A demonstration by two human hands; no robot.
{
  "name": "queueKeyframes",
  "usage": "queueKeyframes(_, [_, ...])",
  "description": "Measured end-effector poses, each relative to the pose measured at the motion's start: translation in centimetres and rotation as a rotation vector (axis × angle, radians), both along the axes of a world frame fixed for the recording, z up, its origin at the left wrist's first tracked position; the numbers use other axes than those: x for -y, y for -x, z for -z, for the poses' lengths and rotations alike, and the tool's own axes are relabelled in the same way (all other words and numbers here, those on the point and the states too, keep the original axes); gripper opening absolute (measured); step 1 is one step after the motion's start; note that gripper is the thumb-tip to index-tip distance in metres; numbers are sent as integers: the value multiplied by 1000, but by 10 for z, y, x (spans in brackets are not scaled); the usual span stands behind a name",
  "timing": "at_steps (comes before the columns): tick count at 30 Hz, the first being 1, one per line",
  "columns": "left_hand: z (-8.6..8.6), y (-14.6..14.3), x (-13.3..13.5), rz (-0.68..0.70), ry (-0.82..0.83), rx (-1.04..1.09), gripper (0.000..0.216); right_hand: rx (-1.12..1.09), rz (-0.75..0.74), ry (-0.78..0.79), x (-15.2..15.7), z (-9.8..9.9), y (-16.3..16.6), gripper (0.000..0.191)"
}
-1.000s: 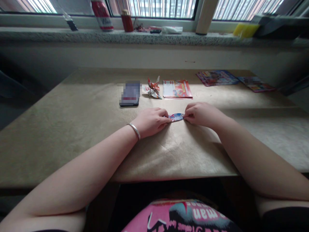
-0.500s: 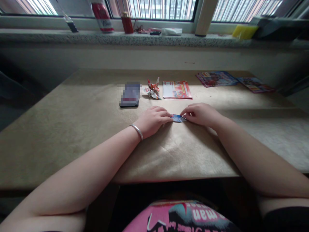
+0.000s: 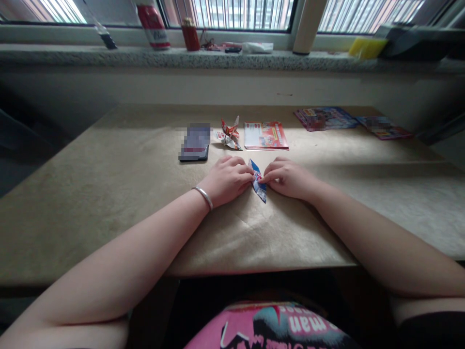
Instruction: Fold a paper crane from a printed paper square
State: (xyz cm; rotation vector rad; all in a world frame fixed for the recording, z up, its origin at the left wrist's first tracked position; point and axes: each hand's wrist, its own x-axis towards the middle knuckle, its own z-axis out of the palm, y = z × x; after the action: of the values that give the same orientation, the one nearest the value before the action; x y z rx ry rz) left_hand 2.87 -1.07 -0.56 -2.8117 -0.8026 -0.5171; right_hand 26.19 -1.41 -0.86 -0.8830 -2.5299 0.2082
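Between my hands is a small folded paper [image 3: 258, 184], blue with some red and white print, shaped like a narrow diamond with pointed ends. My left hand [image 3: 230, 180], a silver bangle at its wrist, pinches the paper's left edge. From the other side, the thumb and fingers of my right hand [image 3: 285, 177] close on its right edge. Just beyond them stands a folded paper crane [image 3: 231, 134] in orange, red and white. Beside the crane lies a stack of red and white printed sheets [image 3: 266, 135].
A dark phone [image 3: 196, 141] lies left of the crane on the tan table [image 3: 109, 194]. Colourful leaflets [image 3: 325, 118] are at the back right, with more leaflets [image 3: 385, 127] beside them. On the window sill [image 3: 218, 59] stand a red can [image 3: 153, 26] and a red lighter [image 3: 191, 35].
The folded paper has turned from lying crosswise to pointing away from me, and more of it shows. My right hand has moved left, closer to my left hand.
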Motion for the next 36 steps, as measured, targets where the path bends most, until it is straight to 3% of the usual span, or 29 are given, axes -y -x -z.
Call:
queueKeyframes(11, [2,1,-2,34,2,-43,27,213,-92,-231,0,-10,0,29])
queueKeyframes(22, [5,4,-5,62,38,11,25,193,-103,-263,-5,-5,-1,27])
queueKeyframes(30, [7,8,-10,88,131,67,24,279,-72,-323,-3,-8,-1,28])
queueKeyframes(36, [6,9,-11,126,110,52,26,330,-92,-363,-1,-10,0,28])
